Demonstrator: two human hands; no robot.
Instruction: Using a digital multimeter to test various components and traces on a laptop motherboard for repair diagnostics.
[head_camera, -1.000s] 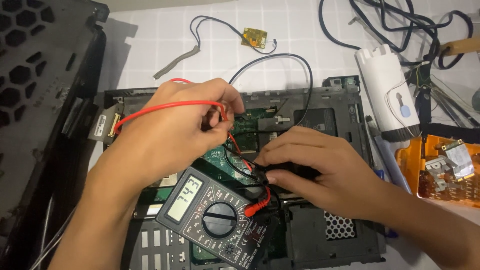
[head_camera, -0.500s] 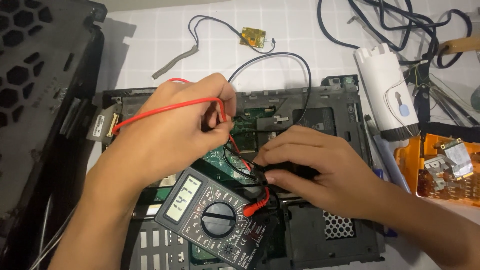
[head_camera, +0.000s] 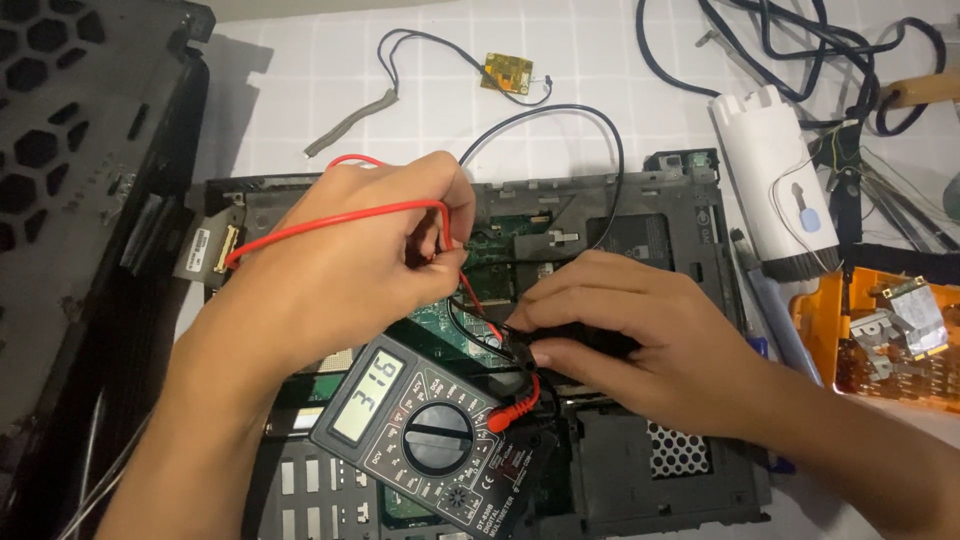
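Left hand (head_camera: 350, 265): curled nearly closed, fingertips pinched together on the red probe lead (head_camera: 330, 222), which loops out to the left over the back of the hand and returns to the fingers. Pressed down over the green circuit board (head_camera: 505, 250) inside the opened laptop chassis (head_camera: 640, 215); probe tip itself hidden beneath the fingers.

Right hand (head_camera: 640, 335): also closed, fingers folded around a black probe (head_camera: 520, 345), gripped low and pointing left toward the board, just beside the left hand's fingertips. Black lead (head_camera: 560, 125) arcing up and over the top edge of the chassis.

Below both hands, resting tilted on the chassis: a black multimeter (head_camera: 430, 435) with a lit display and round dial, red plug seated at its right edge, close under the right hand's knuckles.

Further off on the white gridded tabletop (head_camera: 290, 90): a small yellow-green circuit module (head_camera: 506, 72) with thin wires at top centre, a white cylindrical tool (head_camera: 780, 180) to the right, an orange tray (head_camera: 880, 340) holding small metal-shielded cards at far right, a dark perforated panel (head_camera: 70, 160) at left.
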